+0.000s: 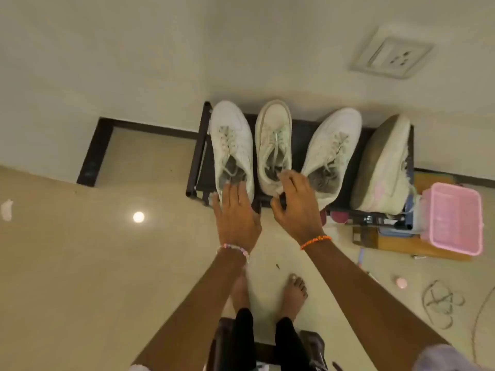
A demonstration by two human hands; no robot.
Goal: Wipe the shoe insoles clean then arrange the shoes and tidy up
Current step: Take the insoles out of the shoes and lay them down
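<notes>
View from above, looking down at a person's 2 bare arms reaching forward to a low black shoe rack set against a pale wall. 4 white shoes sit in a row on the rack's top shelf, toes pointing away towards the wall.

The left hand is spread flat and open, fingertips resting on the heel opening of the far-left shoe, gripping nothing. The right hand is loosely curled, fingers on the heel rim of the second shoe and thumb tucked below at the rack's near bar; whether it truly grips the heel cannot be told. The third shoe stands upright to the right of this hand, angled slightly left. The fourth shoe, at the far right, is tipped on its side so its grey, soiled sole shows.

No cloth or wipe is visible in either hand, so the wiping seems finished, though the grey insoles are too dim to judge clean. The work appears to be in the arranging stage: 3 shoes upright, 1 left to set straight.

Tidying looks unfinished. A pink basket sits to the right of the rack, and cords and small items lie scattered on the floor nearby.
</notes>
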